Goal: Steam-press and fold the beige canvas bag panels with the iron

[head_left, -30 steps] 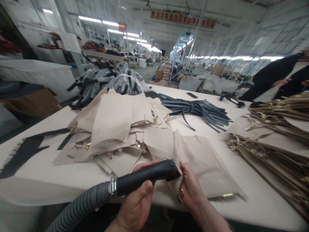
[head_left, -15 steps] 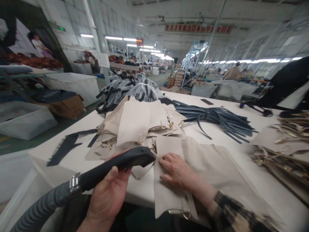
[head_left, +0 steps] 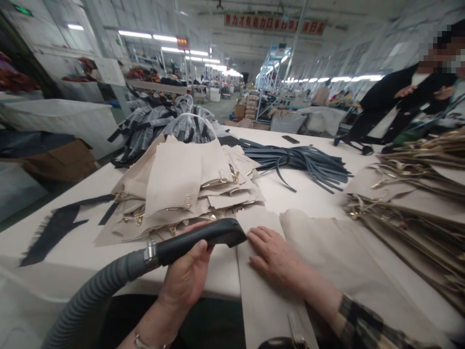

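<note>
My left hand (head_left: 187, 276) is closed around a black hose nozzle (head_left: 218, 233), with a ribbed grey hose (head_left: 98, 281) clamped to its rear end. The nozzle's mouth points right, close to the fingertips of my right hand (head_left: 274, 254). That hand lies with fingers stretched out on a beige panel (head_left: 259, 305), which hangs over the table's near edge. A strap with metal hardware shows at the panel's lower end. Right of it, under my right forearm, spreads a larger beige piece (head_left: 337, 252). Several similar beige panels with gold-coloured hardware form a pile (head_left: 174, 177) beyond my left hand.
On the table (head_left: 316, 206) lie a bundle of dark blue strips (head_left: 301, 165), a phone (head_left: 290, 139) and a black fringed piece (head_left: 54, 230). Beige pieces are stacked (head_left: 399, 208) at right. Plastic-wrapped goods (head_left: 181, 118) sit behind the pile. A person in black (head_left: 392, 104) stands far right.
The view has swung to the right, bringing more of the person in black into sight. The nozzle has come closer to my right hand, which still rests on the beige panel.
</note>
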A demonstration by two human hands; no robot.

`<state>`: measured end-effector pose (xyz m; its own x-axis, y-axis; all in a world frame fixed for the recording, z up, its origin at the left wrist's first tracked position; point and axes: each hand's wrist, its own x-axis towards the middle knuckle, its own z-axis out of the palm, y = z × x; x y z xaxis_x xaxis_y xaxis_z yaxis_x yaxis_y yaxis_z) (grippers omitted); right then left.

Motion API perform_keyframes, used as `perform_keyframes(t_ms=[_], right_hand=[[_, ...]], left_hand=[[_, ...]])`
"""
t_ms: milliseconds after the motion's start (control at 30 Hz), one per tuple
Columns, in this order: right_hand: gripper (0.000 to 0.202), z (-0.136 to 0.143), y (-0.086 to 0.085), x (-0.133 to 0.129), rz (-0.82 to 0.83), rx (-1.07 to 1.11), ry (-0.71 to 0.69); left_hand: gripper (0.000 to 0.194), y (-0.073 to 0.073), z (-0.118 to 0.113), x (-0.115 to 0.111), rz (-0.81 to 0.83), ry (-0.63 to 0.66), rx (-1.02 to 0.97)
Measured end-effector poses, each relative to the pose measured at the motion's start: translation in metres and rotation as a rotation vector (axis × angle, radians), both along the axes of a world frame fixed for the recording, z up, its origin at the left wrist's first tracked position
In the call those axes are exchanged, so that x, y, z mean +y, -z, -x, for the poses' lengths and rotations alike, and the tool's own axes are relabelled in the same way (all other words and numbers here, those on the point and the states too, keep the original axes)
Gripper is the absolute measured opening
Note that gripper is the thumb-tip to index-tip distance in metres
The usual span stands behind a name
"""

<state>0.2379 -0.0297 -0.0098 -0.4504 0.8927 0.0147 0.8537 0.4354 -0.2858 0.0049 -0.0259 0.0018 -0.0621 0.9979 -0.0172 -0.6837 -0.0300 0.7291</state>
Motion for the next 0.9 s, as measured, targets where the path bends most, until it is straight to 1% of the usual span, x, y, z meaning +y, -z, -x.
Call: perform_keyframes(t_ms=[67, 100, 200, 300, 367, 467, 600, 667, 733, 800, 900], right_hand=[[0.054, 0.003, 0.009, 0.005, -0.024, 0.048, 0.004], [0.054, 0.004, 0.013, 0.005, -0.033, 0.076, 0.009], [0.048, 0.004, 0.024, 0.002, -0.059, 0.161, 0.032], [0.040, 0.002, 0.027, 0.000, -0.081, 0.216, 0.036], [0.037, 0.001, 0.025, 0.001, -0.091, 0.225, 0.031], [0.033, 0.001, 0.021, 0.002, -0.101, 0.207, 0.020], [0.019, 0.001, 0.022, 0.002, -0.097, 0.183, 0.010], [0.014, 0.002, 0.023, 0.003, -0.096, 0.183, 0.003], [0.012, 0.002, 0.024, 0.004, -0.103, 0.184, 0.002], [0.010, 0.003, 0.023, 0.005, -0.113, 0.183, 0.006], [0.007, 0.003, 0.021, 0.004, -0.130, 0.167, 0.010]], left_hand=[[0.035, 0.002, -0.014, 0.010, -0.028, 0.013, 0.034], [0.035, 0.005, -0.020, 0.015, -0.034, 0.016, 0.050], [0.034, 0.017, -0.037, 0.031, -0.038, 0.010, 0.086], [0.033, 0.030, -0.052, 0.048, -0.030, -0.017, 0.100], [0.033, 0.033, -0.056, 0.055, -0.037, -0.033, 0.112], [0.037, 0.029, -0.046, 0.051, -0.056, -0.007, 0.166], [0.038, 0.021, -0.020, 0.027, -0.079, 0.034, 0.249], [0.038, 0.022, -0.017, 0.019, -0.091, 0.031, 0.268], [0.037, 0.026, -0.024, 0.021, -0.098, 0.031, 0.269], [0.035, 0.029, -0.038, 0.029, -0.104, 0.036, 0.261], [0.033, 0.026, -0.056, 0.043, -0.120, 0.038, 0.247]])
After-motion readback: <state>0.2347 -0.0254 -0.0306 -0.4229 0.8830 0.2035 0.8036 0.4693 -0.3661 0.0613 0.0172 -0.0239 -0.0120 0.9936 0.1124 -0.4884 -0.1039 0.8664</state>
